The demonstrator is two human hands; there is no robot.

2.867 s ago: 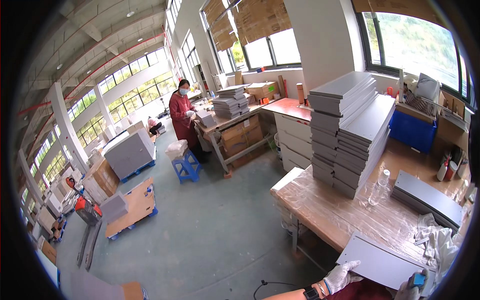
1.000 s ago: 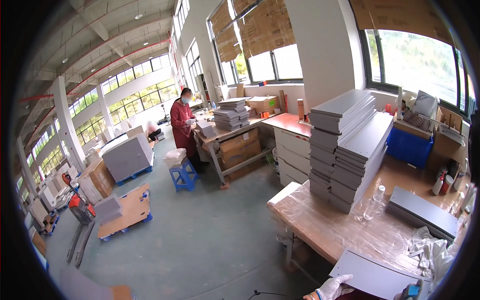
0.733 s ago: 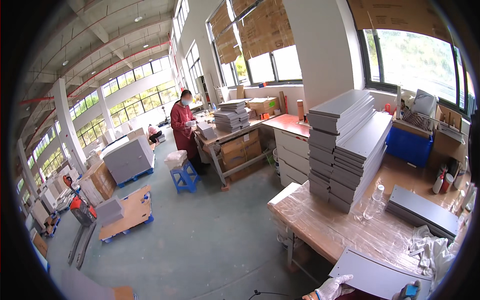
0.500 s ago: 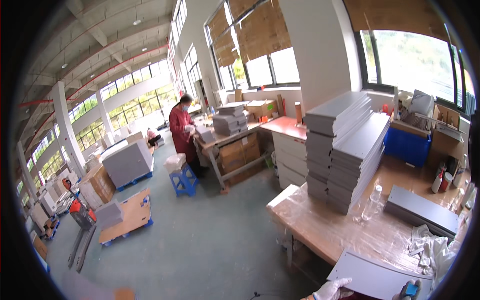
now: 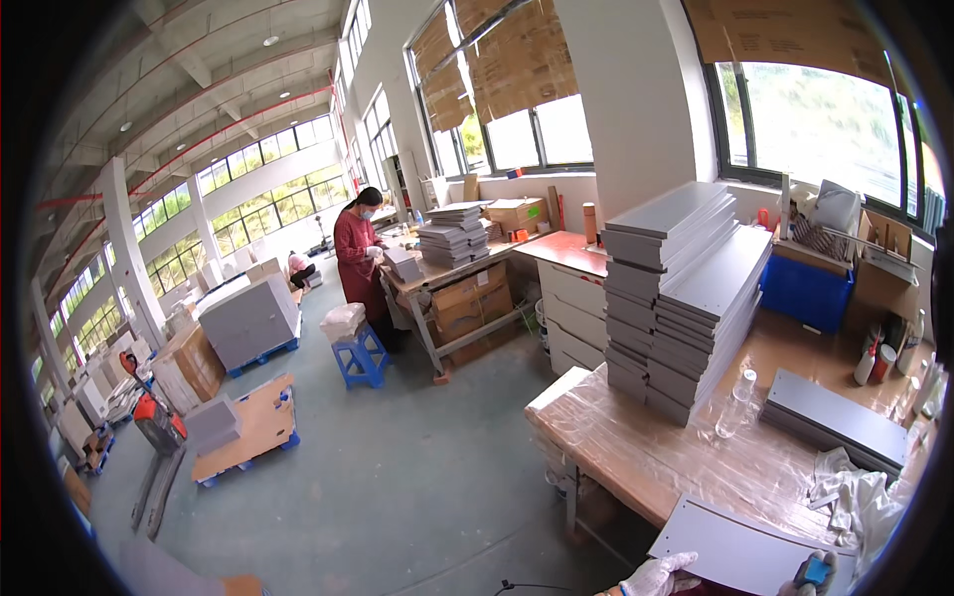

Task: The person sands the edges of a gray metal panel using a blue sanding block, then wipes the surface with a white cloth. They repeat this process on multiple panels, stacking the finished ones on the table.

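Observation:
A flat grey panel [image 5: 740, 544] with small holes near its end lies at the front edge of the workbench, cut off by the bottom of the view. My left hand [image 5: 658, 576], in a white glove, grips its near left edge. Over the right part of the panel, my gloved right hand [image 5: 803, 586] is closed round a small blue object [image 5: 817, 570]; its exact kind is hard to make out. Crumpled white cloth [image 5: 857, 502] lies just beyond the panel on the right.
Tall stacks of grey panels [image 5: 686, 288] stand on the plastic-covered bench [image 5: 636, 437]. Near them are a clear bottle [image 5: 735, 405], a low panel pile [image 5: 837, 417] and a blue bin [image 5: 807, 288]. Farther left, a person [image 5: 360, 248] works beside a blue stool [image 5: 360, 360].
My right hand and the blue object have shifted very slightly up the panel. My left hand stays at the panel's edge. The whole view has moved a little.

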